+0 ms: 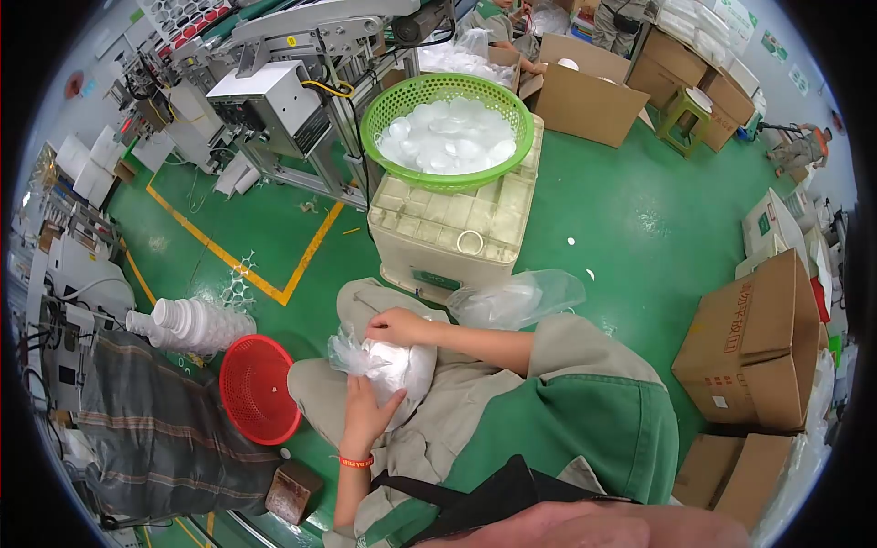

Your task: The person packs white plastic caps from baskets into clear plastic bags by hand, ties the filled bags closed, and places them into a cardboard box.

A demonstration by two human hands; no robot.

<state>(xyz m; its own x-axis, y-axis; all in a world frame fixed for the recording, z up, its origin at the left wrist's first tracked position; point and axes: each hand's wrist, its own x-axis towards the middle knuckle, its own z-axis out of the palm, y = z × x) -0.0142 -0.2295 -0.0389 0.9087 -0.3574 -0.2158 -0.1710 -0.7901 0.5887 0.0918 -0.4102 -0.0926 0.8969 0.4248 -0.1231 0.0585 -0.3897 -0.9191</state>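
A clear plastic bag of white pieces rests in the person's lap, its loose opening towards the left. My left hand, with a red band at the wrist, holds the bag's near side, thumb apart on the plastic. My right hand reaches in from the right, its curled fingers gripping the far side by the opening; some fingertips are hidden. Another clear bag with whitish contents lies beyond the right forearm. Ahead, a green basket full of translucent white discs stands on a cream crate.
To the left are a red basket, stacked white cups and a dark woven sack. Machinery stands at the back left. Cardboard boxes are at the right; a co-worker is beyond an open box.
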